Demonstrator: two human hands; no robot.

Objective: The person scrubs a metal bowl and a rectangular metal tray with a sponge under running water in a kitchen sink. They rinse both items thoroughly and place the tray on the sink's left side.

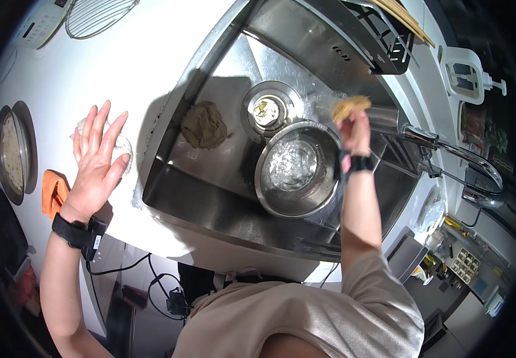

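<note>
My left hand [94,156] lies palm down, fingers spread, on a white cloth or paper [123,147] on the white counter. Over the right part of the steel sink, my right hand [355,127] grips a yellowish sponge or cloth [351,106] in its fingertips. Below that hand a round metal bowl [262,192] with clear water in it sits in the sink. A crumpled brown cloth [204,125] rests on the sink floor at the left. Between cloth and bowl is the round drain [269,109], with some greenish bits in it.
The chrome faucet [423,136] stands at the sink's right edge, with a soap dispenser [463,76] above it. A black rack [387,49] holds chopsticks at the top. On the left are an orange cloth [53,192], a lidded round dish [12,156] and a wire rack [99,18].
</note>
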